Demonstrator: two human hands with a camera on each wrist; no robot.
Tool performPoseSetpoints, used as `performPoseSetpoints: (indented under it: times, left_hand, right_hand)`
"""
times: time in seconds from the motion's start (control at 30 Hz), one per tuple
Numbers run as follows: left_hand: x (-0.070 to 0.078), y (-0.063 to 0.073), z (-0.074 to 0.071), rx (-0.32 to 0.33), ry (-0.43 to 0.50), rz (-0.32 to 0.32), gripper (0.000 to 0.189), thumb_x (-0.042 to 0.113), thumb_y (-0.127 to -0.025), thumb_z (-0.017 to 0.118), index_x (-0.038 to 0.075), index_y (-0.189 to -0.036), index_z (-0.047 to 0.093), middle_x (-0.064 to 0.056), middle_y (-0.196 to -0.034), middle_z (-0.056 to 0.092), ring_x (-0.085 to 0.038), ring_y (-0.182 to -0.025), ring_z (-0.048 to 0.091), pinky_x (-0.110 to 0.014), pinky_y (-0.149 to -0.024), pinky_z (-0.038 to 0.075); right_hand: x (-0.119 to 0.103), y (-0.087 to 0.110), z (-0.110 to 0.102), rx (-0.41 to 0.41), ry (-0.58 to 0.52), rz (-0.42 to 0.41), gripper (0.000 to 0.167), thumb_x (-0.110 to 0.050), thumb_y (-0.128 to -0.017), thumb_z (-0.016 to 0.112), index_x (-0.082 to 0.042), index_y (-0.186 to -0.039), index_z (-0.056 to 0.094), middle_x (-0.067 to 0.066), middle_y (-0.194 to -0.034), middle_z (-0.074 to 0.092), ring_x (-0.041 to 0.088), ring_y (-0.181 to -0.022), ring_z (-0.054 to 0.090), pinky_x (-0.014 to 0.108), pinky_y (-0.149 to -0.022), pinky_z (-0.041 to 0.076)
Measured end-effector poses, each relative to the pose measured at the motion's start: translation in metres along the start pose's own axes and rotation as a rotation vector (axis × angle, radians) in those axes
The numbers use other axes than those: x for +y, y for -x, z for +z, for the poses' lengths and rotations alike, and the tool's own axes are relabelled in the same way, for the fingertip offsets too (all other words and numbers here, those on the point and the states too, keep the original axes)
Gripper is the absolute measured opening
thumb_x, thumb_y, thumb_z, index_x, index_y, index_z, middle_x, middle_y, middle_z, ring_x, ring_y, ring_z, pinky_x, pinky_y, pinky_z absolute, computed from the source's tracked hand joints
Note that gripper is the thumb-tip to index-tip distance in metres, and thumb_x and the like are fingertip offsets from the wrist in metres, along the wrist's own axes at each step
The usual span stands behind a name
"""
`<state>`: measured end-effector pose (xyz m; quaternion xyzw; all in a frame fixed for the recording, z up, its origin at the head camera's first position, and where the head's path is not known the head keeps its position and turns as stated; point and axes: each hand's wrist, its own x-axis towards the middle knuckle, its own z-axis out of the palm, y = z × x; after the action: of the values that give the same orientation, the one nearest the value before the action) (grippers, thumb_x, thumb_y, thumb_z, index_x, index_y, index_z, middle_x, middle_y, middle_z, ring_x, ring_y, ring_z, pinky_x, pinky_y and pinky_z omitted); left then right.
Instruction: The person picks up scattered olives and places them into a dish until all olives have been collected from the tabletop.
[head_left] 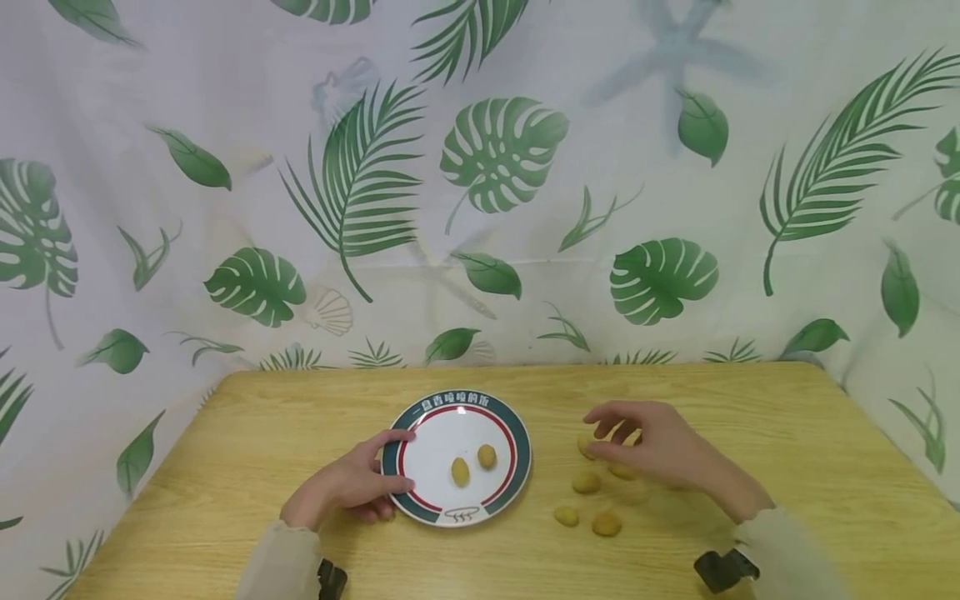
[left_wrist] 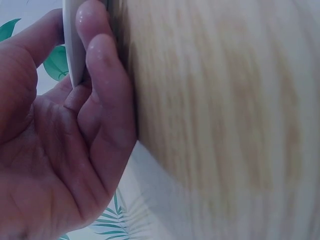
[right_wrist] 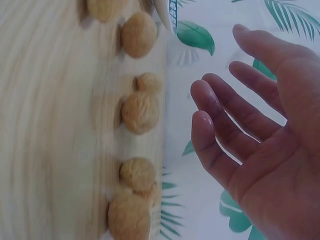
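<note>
My left hand (head_left: 351, 477) grips the left rim of a round plate (head_left: 392, 467), white with a dark green border and a red ring. In the left wrist view the plate's edge (left_wrist: 73, 45) lies between the thumb and the curled fingers. Two yellowish-brown, wrinkled, walnut-like pieces (head_left: 460, 472) rest on the plate. To its right, several more walnut-like pieces (head_left: 587, 482) are scattered on the table. My right hand (head_left: 651, 442) is just over the far ones, partly hiding them in the head view. Its fingers are loosely bent, with nothing between them in the right wrist view.
A wooden table (head_left: 300, 400) carries the plate and the pieces. Behind it hangs a pale cloth (head_left: 570, 300) printed with green leaves, meeting the table's far edge and continuing along both sides. A dark wrist device (head_left: 726, 570) sits on the right sleeve.
</note>
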<state>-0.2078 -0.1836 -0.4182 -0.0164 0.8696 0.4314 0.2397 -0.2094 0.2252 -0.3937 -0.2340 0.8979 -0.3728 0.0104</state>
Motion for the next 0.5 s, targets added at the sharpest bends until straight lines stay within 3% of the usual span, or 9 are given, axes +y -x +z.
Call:
performPoseSetpoints:
  times: [0.5]
  left_hand:
    - [-0.001,-0.003,0.0,-0.008,-0.008,-0.003,0.068,0.023,-0.093,0.076,0.032,-0.151,0.042,-0.009,-0.088,0.066,-0.014,-0.054,0.061,-0.023,-0.049,0.05]
  right_hand:
    - [0.028,0.023,-0.022,0.066,0.047,-0.003,0.028,-0.024,-0.094,0.075,-0.01,-0.118,0.072,-0.004,-0.096,0.074,0.0,-0.079,0.067,0.025,-0.068,0.056]
